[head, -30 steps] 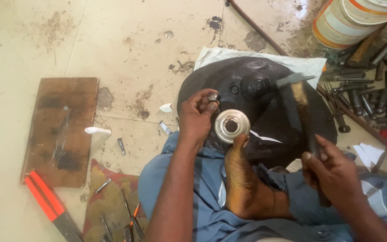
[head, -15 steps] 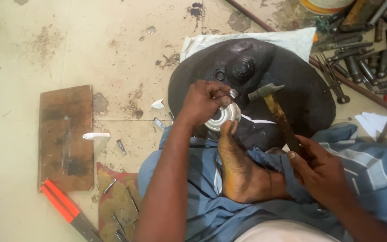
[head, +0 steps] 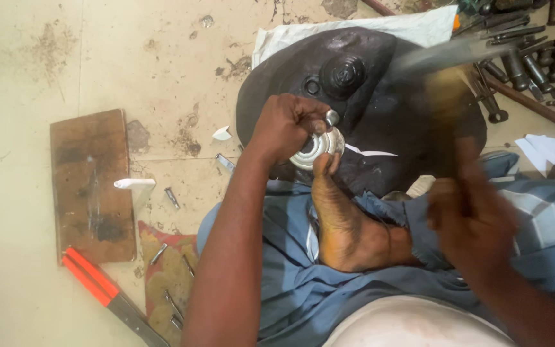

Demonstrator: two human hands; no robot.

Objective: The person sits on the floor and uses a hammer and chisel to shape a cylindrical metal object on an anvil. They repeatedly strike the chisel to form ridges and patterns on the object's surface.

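My left hand (head: 288, 128) pinches a short metal punch (head: 331, 118) upright on a shiny round metal part (head: 317, 148). That part rests on a big black dished block (head: 380, 103), and the toes of my bare foot (head: 345, 218) press against its near edge. My right hand (head: 467, 218) grips a wooden-handled hammer (head: 448, 71); both are blurred, with the steel head raised over the block's far right side.
A brown wooden board (head: 88, 183) lies on the tiled floor at the left. A red-handled tool (head: 101, 292) and a mat with small bits (head: 168, 283) lie near it. Sockets, bars and wrenches (head: 534, 45) pile up at the top right. White cloth (head: 354, 32) lies beyond the block.
The hammer has swung up and to the right, away from the round part, and is now blurred. My left hand keeps the punch on the part.
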